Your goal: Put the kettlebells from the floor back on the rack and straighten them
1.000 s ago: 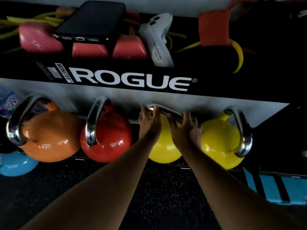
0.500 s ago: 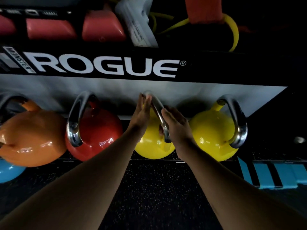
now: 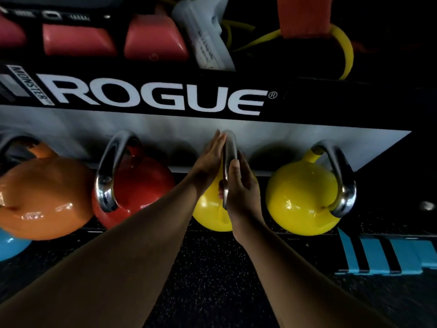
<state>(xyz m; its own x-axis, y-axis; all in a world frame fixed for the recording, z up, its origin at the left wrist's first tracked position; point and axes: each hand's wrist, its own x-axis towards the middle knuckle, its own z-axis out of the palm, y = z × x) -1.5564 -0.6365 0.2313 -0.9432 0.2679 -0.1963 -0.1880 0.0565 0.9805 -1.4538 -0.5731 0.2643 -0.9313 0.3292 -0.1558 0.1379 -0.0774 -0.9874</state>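
Note:
Four kettlebells stand in a row on the rack's low shelf: orange [image 3: 45,197], red [image 3: 146,185], a middle yellow kettlebell [image 3: 208,209] and a right yellow kettlebell [image 3: 300,197]. The middle one's steel handle [image 3: 229,147] now points edge-on toward me. My left hand [image 3: 208,159] lies flat against the handle's left side, fingers straight. My right hand [image 3: 241,185] wraps the handle's right side, thumb on its front. A blue kettlebell [image 3: 9,245] shows partly at the lower left edge.
The black rack beam [image 3: 331,102] with white lettering runs just above the handles. On the shelf above lie pink pads [image 3: 78,41], a white device [image 3: 205,36], a yellow band [image 3: 345,48] and an orange strap [image 3: 305,15]. Dark speckled floor [image 3: 212,268] lies below, a blue-striped object [image 3: 383,256] at right.
The middle yellow kettlebell's handle has turned from lying crosswise to pointing edge-on toward me. My left hand went from gripping it to resting flat against it. The view shifted left and lower.

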